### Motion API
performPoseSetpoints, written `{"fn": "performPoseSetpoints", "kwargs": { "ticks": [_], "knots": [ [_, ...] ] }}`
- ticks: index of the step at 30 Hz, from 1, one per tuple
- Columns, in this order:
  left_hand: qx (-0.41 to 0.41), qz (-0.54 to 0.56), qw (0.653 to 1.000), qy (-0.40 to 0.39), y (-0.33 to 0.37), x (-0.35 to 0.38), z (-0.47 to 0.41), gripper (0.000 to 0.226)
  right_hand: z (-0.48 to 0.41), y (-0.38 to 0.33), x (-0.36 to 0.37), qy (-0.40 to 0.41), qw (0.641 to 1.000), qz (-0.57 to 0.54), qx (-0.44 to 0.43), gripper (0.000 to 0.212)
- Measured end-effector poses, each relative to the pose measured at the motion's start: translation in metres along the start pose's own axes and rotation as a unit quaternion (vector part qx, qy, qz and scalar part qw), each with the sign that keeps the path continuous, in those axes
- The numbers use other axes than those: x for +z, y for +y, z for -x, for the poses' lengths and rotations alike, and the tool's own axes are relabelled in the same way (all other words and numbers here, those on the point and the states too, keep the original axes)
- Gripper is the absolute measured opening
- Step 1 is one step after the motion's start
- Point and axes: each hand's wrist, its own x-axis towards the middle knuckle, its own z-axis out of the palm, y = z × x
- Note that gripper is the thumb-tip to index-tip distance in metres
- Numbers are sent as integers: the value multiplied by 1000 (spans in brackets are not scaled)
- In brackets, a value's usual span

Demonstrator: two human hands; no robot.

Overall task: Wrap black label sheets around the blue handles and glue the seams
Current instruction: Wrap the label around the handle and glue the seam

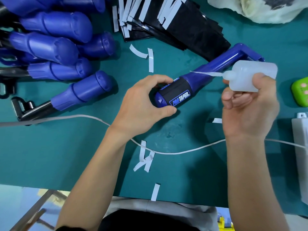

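A: So, where is the piece?

B: Low over the teal table top (pixel 66 155); whether it rests there I can't tell. My left hand (pixel 146 104) has its fingers curled round the butt end of the blue plastic handle (pixel 196 77), over the glossy black label sheet (pixel 181 90) wrapped on it. My right hand (pixel 248 110) is clamped on the translucent white squeeze bottle (pixel 253 75), nozzle aimed at the handle's neck.

A: How will it handle?

B: Stiff and light, I'd judge, but round and slick, and the label may spring open. I'd pin the overlap beside the seam and squeeze gently.
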Motion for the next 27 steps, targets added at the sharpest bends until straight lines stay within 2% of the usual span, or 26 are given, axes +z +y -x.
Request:
{"fn": "performPoseSetpoints", "kwargs": {
  "ticks": [2, 5, 9, 13, 19, 27],
  "knots": [
    [-4, -11, 1000, 0, 0, -3, 1, 58, 1, 1, 0, 12, 999, 23, -21, 12],
    [-6, -23, 1000, 2, -1, -9, 3, 52, 4, 3, 0, -7, 993, 76, -87, 10],
    [-7, -16, 1000, 2, -1, -15, 3, 46, 13, 7, 3, -67, 967, 157, -190, 17],
    [-8, 11, 1000, 0, -2, -18, 2, 37, 22, 9, 7, -109, 941, 205, -246, 20],
    [-11, 17, 1000, -4, -1, -18, 1, 32, 27, 8, 10, -126, 925, 224, -279, 26],
    [-22, 20, 1000, 2, 0, -18, 1, 30, 28, 10, 12, -122, 918, 253, -279, 28]
  ]
}}
